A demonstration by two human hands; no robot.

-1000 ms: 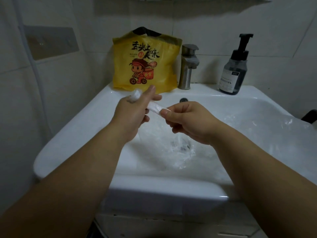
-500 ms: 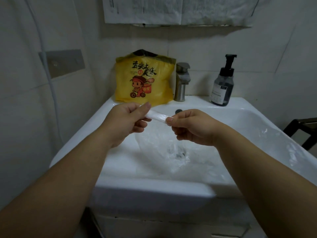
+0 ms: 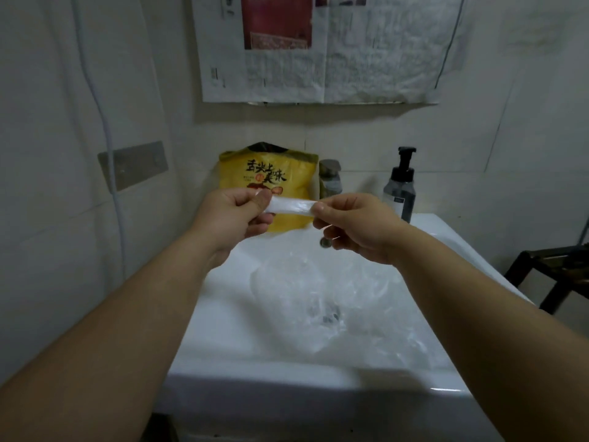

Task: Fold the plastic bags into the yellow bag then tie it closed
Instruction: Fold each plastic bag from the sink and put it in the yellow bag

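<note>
Walled in pale glossy tile (image 3: 478, 138), dimly lit. Hung at the back with creased sheets of printed newspaper (image 3: 366, 65). Fitted on the left with a flat grey metal plate (image 3: 137, 164), crossed by a thin white cord (image 3: 95, 90). Furnished below with a white ceramic washbasin (image 3: 287, 378), a stubby brushed-metal tap (image 3: 331, 183) and a dark translucent pump bottle (image 3: 400, 193) on its back rim. Flanked far right by a dark wooden frame (image 3: 548, 269), partly cut off

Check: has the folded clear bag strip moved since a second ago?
Yes, upward: the folded clear bag strip sat below the yellow bag's bottom edge, and now it crosses the bag's printed front.
</note>
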